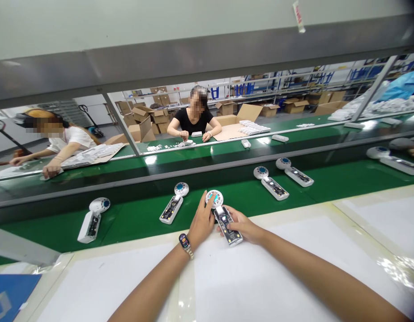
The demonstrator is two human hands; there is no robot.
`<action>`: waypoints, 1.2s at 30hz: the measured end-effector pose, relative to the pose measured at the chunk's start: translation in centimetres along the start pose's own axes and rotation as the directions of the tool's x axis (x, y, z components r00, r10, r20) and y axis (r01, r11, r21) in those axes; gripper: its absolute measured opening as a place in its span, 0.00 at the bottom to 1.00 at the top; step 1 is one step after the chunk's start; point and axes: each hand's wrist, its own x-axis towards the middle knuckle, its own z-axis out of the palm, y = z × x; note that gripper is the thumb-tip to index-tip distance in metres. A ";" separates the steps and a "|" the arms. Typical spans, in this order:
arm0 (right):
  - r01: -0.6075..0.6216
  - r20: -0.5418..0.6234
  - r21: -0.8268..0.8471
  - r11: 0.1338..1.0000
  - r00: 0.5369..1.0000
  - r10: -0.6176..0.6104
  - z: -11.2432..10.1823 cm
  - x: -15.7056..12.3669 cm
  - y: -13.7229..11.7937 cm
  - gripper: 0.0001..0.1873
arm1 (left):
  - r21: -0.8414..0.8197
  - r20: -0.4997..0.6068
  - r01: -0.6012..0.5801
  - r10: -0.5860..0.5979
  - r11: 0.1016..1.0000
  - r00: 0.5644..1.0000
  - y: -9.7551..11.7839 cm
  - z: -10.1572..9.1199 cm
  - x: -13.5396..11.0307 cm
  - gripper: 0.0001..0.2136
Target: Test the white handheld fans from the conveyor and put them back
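Observation:
A white handheld device (228, 226) with a round head and an uncovered circuit board is between my hands, at the edge of the green belt. My right hand (244, 226) is closed round its rectangular body, with the thumb over the circuit board. My left hand (200, 222), with a watch on its wrist, grips the round head from the left; a finger lies across the face of the head. Similar devices lie close by: one to the left (172, 208) and one to the right (275, 188), circuit boards facing up.
The green conveyor belt (133, 219) runs across, with more such devices at both sides. In front of me is a white-covered worktop (260, 277). Two people sit beyond the belt, near cartons (227, 120). A metal beam (193, 58) hangs overhead; a blue box (14, 295) is lower left.

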 end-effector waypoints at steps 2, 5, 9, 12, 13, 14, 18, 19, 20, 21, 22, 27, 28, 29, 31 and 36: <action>-0.005 0.002 0.005 1.000 1.000 0.005 -0.1 0.1 0.1 0.31 | -0.005 0.008 0.006 -0.006 1.000 1.000 -0.1 0.0 0.0 0.28; -0.005 0.007 0.017 1.000 1.000 0.005 -0.2 0.2 0.1 0.30 | -0.010 0.015 0.014 -0.013 1.000 1.000 -0.1 0.0 0.0 0.28; -0.010 0.012 0.023 1.000 1.000 0.009 -0.3 0.2 0.1 0.30 | -0.026 0.022 0.027 -0.026 0.999 0.999 0.0 -0.1 0.0 0.28; -0.014 0.009 0.017 1.000 1.000 0.013 -0.3 0.1 0.1 0.31 | -0.031 0.031 0.043 -0.042 0.999 0.999 0.0 -0.1 0.0 0.28; -0.015 0.008 0.016 1.000 1.000 0.015 -0.4 0.1 0.2 0.31 | -0.032 0.035 0.048 -0.047 0.998 0.998 0.0 -0.1 0.1 0.28; -0.017 0.008 0.016 1.000 1.000 0.017 -0.4 0.1 0.2 0.31 | -0.033 0.039 0.052 -0.051 0.998 0.998 0.0 -0.2 0.1 0.28; -0.020 0.007 0.020 1.000 1.000 0.020 -0.3 0.1 0.1 0.31 | -0.041 0.051 0.063 -0.061 0.997 0.997 0.1 -0.2 0.1 0.28; -0.021 0.006 0.021 1.000 1.000 0.021 -0.3 0.1 0.1 0.31 | -0.039 0.053 0.066 -0.064 0.997 0.997 0.1 -0.2 0.1 0.28; -0.023 0.004 0.021 1.000 1.000 0.023 -0.3 0.1 0.1 0.30 | -0.035 0.055 0.068 -0.066 0.997 0.996 0.1 -0.2 0.1 0.28; -0.024 0.002 0.021 0.999 1.000 0.024 -0.3 0.1 0.1 0.30 | -0.031 0.058 0.071 -0.070 0.997 0.996 0.2 -0.2 0.1 0.28; -0.026 0.001 0.020 0.999 1.000 0.026 -0.3 0.1 0.0 0.30 | -0.027 0.059 0.075 -0.073 0.997 0.996 0.2 -0.2 0.1 0.28; -0.035 0.006 0.029 0.999 0.999 0.034 -0.3 0.0 -0.1 0.30 | -0.027 0.069 0.082 -0.080 0.996 0.994 0.2 -0.1 0.1 0.28; -0.038 0.008 0.031 0.999 0.999 0.038 -0.3 0.0 -0.1 0.30 | -0.026 0.071 0.082 -0.080 0.996 0.994 0.2 -0.1 0.1 0.28; -0.038 0.003 0.031 0.999 0.999 0.037 -0.3 0.0 -0.1 0.30 | -0.026 0.070 0.081 -0.079 0.996 0.994 0.3 -0.1 0.1 0.28; -0.025 -0.024 0.020 0.999 0.999 0.025 -0.2 0.0 -0.1 0.30 | -0.026 0.057 0.084 -0.082 0.996 0.995 0.4 -0.2 0.1 0.29; 0.215 -0.179 -0.034 0.976 0.959 -0.218 -0.8 0.5 0.1 0.31 | -0.065 -0.004 0.086 -0.086 0.994 0.996 0.6 -0.3 -0.1 0.33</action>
